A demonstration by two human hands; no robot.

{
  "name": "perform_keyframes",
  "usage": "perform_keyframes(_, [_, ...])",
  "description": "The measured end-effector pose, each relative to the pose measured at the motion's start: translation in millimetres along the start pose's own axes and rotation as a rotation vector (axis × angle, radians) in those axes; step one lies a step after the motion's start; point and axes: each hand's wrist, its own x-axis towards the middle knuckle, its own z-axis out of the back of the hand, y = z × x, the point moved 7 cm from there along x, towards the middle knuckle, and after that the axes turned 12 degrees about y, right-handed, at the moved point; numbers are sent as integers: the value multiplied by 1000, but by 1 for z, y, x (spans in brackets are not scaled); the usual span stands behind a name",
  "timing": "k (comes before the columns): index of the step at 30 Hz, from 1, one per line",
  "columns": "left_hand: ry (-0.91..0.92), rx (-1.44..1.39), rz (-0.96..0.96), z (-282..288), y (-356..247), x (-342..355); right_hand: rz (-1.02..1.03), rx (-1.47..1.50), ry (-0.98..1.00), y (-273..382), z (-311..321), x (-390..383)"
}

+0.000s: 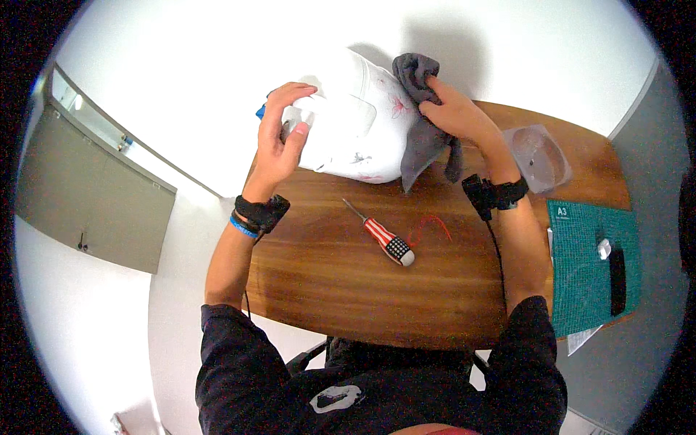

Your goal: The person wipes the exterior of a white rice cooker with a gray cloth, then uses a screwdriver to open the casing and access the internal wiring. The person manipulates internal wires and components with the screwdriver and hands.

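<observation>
Workshop desk, screwdriver (388,240), cutting mat (580,290) (green)

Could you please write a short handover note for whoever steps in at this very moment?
Left hand: gripping the left side of the white appliance, steadying it on the wooden table.
Right hand: holding a grey cloth pressed against the appliance's right side.
Nearby: a screwdriver with a striped handle lies untouched in front of the appliance, beside a red wire. A clear plastic lid and a green cutting mat sit to the right.
Done: cannot tell how much is wiped.
Left: the rest of the shell, apparently.
</observation>
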Motion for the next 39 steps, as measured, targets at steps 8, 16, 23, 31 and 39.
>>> perform_keyframes(8, [-38, -116, 124, 0, 48, -29, 224, -323, -72, 82, 1, -3])
perform_keyframes(16, [334, -403, 320, 14, 61, -12, 237, -384, -68, 81, -4, -1])
perform_keyframes(23, [325, -457, 342, -14, 74, -20, 242, -473, -75, 80, -1, -10])
perform_keyframes(31, [477, -206, 336, -41, 61, -3, 148, -603, -68, 69, 4, -13])
perform_keyframes(39, [363, -85, 590, -26, 89, 8, 125, -555, -16, 51, 8, -16])
